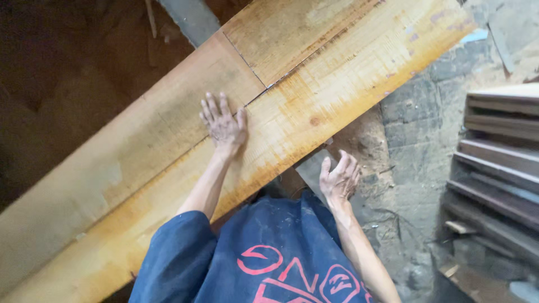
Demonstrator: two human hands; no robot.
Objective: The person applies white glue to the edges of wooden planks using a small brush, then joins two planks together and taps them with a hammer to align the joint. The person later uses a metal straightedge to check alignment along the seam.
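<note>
our left hand (223, 124) lies flat, fingers spread, on the near plank (314, 106); right hand (339, 178) open, off it. w/ one palm down, plank could slide.

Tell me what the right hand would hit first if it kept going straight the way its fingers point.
The right hand, open and empty, points up toward the near edge of the wide wooden plank. That edge looks like the first thing in its line, though depth is hard to judge here.
</note>
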